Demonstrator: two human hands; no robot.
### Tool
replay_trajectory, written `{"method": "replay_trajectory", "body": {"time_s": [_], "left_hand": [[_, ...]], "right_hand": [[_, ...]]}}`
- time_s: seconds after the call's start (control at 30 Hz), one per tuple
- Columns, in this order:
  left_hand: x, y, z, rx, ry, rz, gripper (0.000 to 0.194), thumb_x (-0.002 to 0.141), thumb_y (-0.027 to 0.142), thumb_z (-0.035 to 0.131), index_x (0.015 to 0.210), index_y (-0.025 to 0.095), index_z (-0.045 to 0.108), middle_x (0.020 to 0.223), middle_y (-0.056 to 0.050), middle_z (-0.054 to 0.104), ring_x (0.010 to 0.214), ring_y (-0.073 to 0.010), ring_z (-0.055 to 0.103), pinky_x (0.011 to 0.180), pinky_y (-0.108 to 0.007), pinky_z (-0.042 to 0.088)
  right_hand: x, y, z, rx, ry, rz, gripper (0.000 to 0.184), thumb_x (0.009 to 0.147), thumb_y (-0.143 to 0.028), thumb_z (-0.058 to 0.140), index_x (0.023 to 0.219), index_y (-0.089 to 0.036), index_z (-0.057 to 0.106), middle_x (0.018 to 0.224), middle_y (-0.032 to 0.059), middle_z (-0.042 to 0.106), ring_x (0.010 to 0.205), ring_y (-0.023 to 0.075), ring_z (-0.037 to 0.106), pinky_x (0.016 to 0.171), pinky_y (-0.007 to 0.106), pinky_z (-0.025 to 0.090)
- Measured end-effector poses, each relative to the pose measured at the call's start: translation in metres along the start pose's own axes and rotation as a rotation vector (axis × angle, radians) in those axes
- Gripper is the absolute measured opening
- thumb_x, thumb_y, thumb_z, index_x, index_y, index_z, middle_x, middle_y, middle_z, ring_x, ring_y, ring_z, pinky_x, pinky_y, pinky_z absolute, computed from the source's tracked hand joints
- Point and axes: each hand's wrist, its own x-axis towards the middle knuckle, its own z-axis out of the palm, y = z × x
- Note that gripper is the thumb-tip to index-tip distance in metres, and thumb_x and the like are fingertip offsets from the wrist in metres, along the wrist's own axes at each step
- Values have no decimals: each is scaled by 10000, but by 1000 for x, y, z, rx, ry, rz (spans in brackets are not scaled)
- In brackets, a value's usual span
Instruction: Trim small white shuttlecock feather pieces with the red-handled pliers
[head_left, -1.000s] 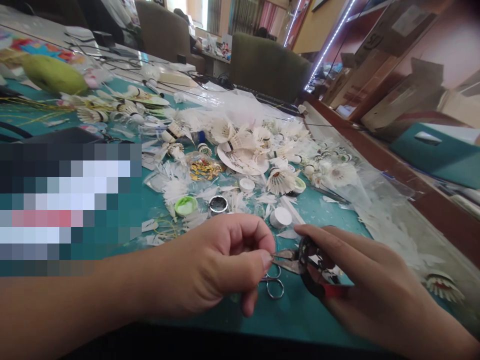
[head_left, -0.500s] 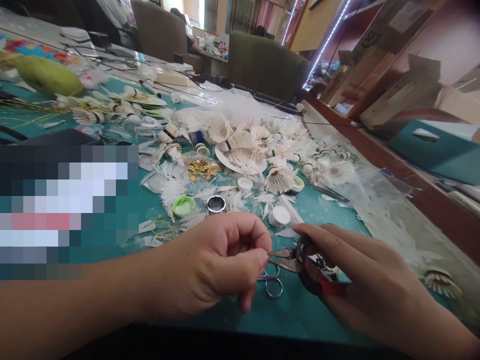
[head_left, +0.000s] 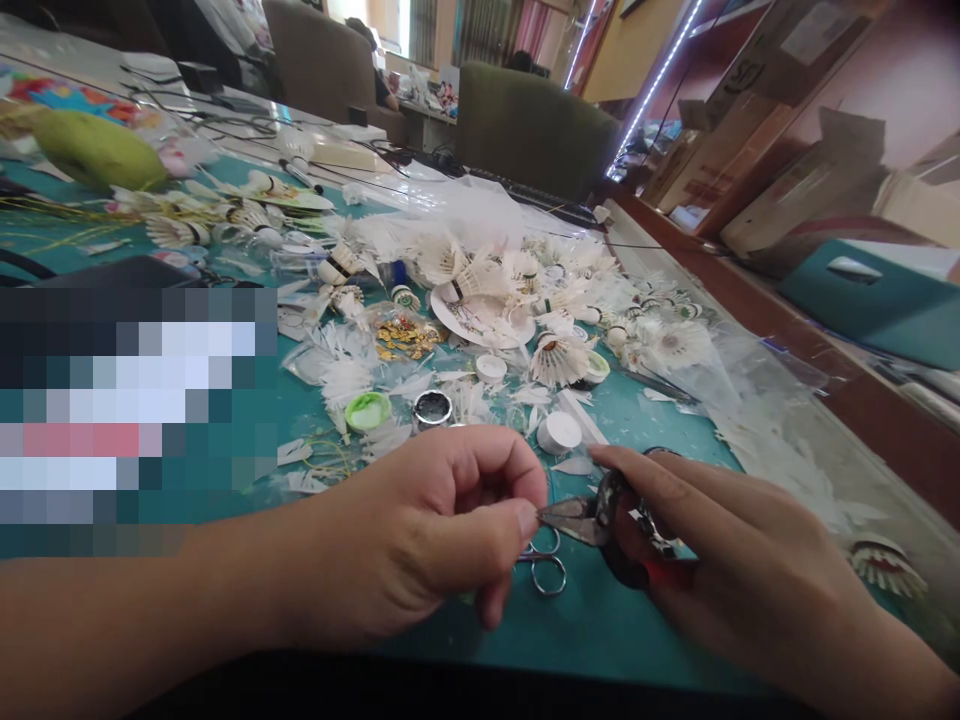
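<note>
My right hand [head_left: 735, 570] grips a pair of red-handled pliers [head_left: 577, 520], with the steel jaws pointing left. My left hand [head_left: 442, 530] is pinched closed right at the jaw tips; whatever it holds is too small to see. Small steel scissors [head_left: 546, 565] lie on the teal cutting mat [head_left: 600, 630] just under my hands. Beyond them is a heap of white feather shuttlecocks [head_left: 559, 360] and loose feathers around a white plate [head_left: 480, 320]. A white cork cylinder [head_left: 559, 432] stands close to my right fingers.
A bag of gold bits [head_left: 401, 338], a green-rimmed cap [head_left: 367, 410] and a metal ring [head_left: 433, 408] lie on the mat. A pixelated patch [head_left: 127, 420] covers the left. A green fruit [head_left: 97, 150], cables, a keyboard, chairs, and cardboard boxes [head_left: 765, 140] surround the table.
The pliers have turned slightly in my right hand, and its fingers have shifted over the handles. My left hand stays pinched at the jaw tips. The view has tilted slightly.
</note>
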Motion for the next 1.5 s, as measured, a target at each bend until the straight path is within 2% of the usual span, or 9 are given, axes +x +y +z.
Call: {"method": "replay_trajectory", "body": {"time_s": [0.27,0.53,0.7,0.8,0.93,1.23,1.4,1.5], "left_hand": [[0,0,-1,5,-18,-9,133,971,288,604,893,200,542,620,54,580,562,-67,538,552,-140,401],[4,0,-3,-44,-26,6,174,960,306,618,852,194,541,594,59,551,556,-62,566,531,-114,423],[6,0,-2,-49,29,26,175,921,299,649,825,185,557,597,70,550,514,-50,581,514,-113,448],[6,2,-1,-48,45,10,177,908,293,660,814,183,559,592,74,552,504,-46,584,497,-103,436],[6,3,-1,-60,53,-20,179,880,277,686,802,181,555,588,82,543,494,-46,583,491,-107,444],[6,5,0,-37,70,-17,187,897,286,679,805,179,556,592,81,540,487,-43,571,476,-101,421],[6,8,0,-44,80,-69,168,826,284,699,790,182,571,556,73,541,474,-72,580,478,-141,447],[7,10,2,-65,124,-102,151,801,315,671,796,186,593,537,66,523,444,-82,532,450,-170,434]], "right_hand": [[2,1,-2,9,-30,-33,298,1021,-117,417,1267,-65,578,733,37,691,524,122,600,458,221,464],[1,2,-4,-10,-23,-13,331,1011,-156,476,1316,-69,570,836,87,737,590,157,642,490,261,485],[3,3,-7,-36,-29,-20,304,1017,-158,464,1286,-69,573,781,73,718,552,150,619,481,259,476],[4,3,-6,-40,-29,-11,297,1024,-163,463,1288,-81,574,755,48,700,536,145,613,465,250,466],[3,2,-5,-38,-26,-9,297,1026,-167,462,1288,-83,571,775,58,714,542,147,623,470,252,469],[0,2,-4,-15,-38,29,272,1031,-169,492,1294,-137,553,778,31,719,523,138,602,473,262,443],[2,1,-6,41,-59,46,273,1010,-138,495,1270,-127,578,750,11,689,529,124,589,477,244,448],[4,2,-8,69,-64,56,295,988,-112,498,1268,-130,590,741,2,682,532,113,583,478,226,447]]}}
